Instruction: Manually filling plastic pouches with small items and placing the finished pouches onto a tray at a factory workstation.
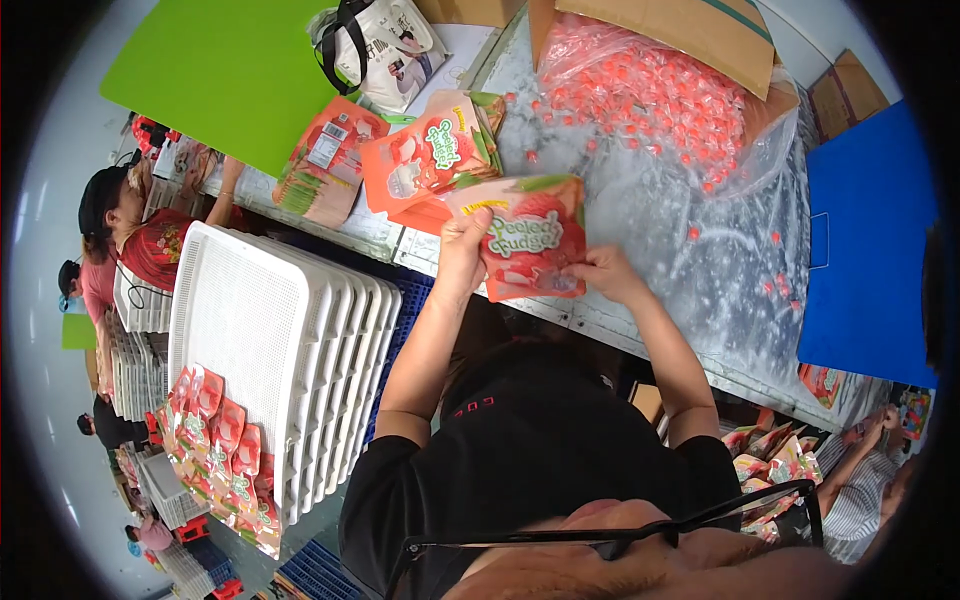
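A red and pink candy pouch (530, 240) with green print is held up over the table's near edge. My left hand (463, 245) grips its left side, thumb on the front. At its lower right side my right hand (607, 274) pinches the pouch. Just beyond, a stack of similar flat pouches (418, 155) lies on the table, and another pouch (325, 155) lies face down to its left. Red wrapped candies (650, 90) spill in a heap from a clear plastic bag in a cardboard box at the back right.
Stacked white trays (245, 290) rise at my left, with several filled pouches (215, 440) on top. A white tote bag (385, 50) stands at the back beside a green panel (220, 75). A blue panel (870, 240) borders the right. Loose candies (770, 285) dot the metal tabletop (690, 290). Other people work at left and right.
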### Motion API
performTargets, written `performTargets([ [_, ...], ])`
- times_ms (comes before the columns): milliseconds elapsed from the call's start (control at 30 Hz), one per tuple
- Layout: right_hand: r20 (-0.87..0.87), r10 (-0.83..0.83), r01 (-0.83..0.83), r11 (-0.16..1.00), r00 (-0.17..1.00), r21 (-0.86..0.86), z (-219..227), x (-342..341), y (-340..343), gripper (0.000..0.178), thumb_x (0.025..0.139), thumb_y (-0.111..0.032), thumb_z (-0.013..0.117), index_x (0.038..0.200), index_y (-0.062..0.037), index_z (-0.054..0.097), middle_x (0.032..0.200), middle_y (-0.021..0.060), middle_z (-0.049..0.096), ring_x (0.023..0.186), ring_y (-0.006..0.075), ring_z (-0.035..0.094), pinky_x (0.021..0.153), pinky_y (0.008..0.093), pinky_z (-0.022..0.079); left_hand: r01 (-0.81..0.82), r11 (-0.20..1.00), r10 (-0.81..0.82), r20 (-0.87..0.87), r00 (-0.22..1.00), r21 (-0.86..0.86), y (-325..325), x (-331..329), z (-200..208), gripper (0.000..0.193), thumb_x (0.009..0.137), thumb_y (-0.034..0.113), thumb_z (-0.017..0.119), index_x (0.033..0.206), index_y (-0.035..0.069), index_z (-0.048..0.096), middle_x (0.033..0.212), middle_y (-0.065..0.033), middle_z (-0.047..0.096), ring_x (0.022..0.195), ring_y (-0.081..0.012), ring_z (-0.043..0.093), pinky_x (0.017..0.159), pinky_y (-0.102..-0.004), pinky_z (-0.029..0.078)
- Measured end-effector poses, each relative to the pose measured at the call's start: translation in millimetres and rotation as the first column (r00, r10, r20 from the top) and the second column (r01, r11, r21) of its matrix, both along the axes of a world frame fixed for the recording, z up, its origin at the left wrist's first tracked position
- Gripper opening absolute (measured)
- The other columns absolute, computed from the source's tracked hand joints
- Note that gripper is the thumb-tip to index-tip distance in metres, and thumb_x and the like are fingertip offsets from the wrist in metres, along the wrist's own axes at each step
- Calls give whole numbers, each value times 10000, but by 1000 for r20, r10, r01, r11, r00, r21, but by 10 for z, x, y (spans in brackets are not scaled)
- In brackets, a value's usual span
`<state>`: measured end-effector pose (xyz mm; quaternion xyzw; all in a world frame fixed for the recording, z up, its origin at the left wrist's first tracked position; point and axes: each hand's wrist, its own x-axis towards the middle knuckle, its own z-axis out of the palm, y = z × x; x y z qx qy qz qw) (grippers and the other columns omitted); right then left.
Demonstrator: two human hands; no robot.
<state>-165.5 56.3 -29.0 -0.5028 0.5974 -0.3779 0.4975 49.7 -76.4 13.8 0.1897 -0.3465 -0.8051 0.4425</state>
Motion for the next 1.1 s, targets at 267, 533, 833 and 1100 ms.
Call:
performTargets([
  [267, 280, -139, 250, 876, 950, -411, 491, 59, 13, 232, 867, -50, 728, 1093, 4, 712, 1009, 55, 687, 791, 134, 653, 692, 260, 542, 120, 907, 2, 288, 958, -404, 164, 28, 164, 177, 943, 119, 649, 1009, -35, 706, 1068, -127, 718, 984, -190, 678, 889, -340, 537],
  [533, 311, -101, 263, 799, 945, -540, 734, 166, -13, 184, 879, -62, 712, 1034, 34, 696, 1022, 103, 670, 875, 161, 643, 727, 257, 524, 184, 781, 52, 356, 933, -596, 217, 82, 355, 252, 849, 140, 752, 1030, -34, 732, 1023, -127, 740, 894, -176, 697, 803, -293, 551],
  [833, 225, -283, 355, 839, 932, -412, 821, 287, -74, 93, 887, -58, 698, 927, 26, 695, 891, 39, 649, 766, 101, 617, 650, 228, 495, -59, 801, 295, 306, 905, -596, 378, 6, 205, 152, 900, 87, 690, 1008, -9, 737, 818, 14, 693, 618, -42, 591, 523, -215, 479],
  [1100, 208, -163, 246, 843, 964, -478, 649, 234, -182, 121, 868, -24, 711, 975, 26, 690, 926, 27, 671, 846, 110, 612, 807, 240, 472, 110, 841, 108, 365, 925, -530, 422, 82, 388, 213, 946, 118, 647, 1099, -16, 712, 949, -67, 732, 848, -87, 636, 738, -261, 516],
])
